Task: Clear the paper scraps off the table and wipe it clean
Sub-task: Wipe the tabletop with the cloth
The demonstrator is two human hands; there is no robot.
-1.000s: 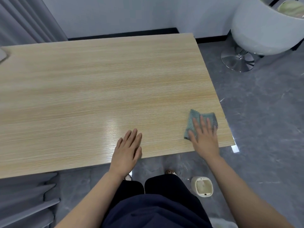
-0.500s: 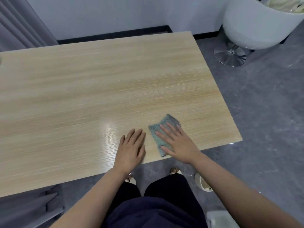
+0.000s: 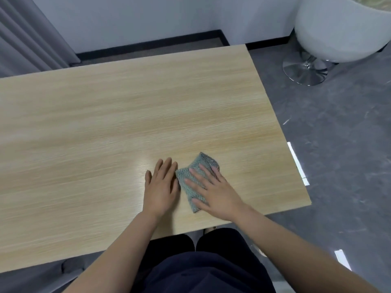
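A light wood-grain rectangular worktop (image 3: 105, 123) fills most of the view, and everything else is placed against it. Near its front edge, right of the middle, lies a folded grey-green woven cloth (image 3: 191, 176), flat on the surface. The right hand (image 3: 213, 191) presses down on the cloth with its grip spread, fingers straight and apart across the fabric, not curled round it. The left hand (image 3: 160, 187) rests palm-down on the bare wood just beside the cloth's left edge, fingers straight and close together, holding nothing. Beyond the worktop's far right corner stands a white tub-shaped chair (image 3: 338, 28) on a chrome disc base (image 3: 304, 70); something pale green lies in its seat, too little in view to tell what. Grey pleated curtains (image 3: 27, 34) hang past the worktop's far left corner.
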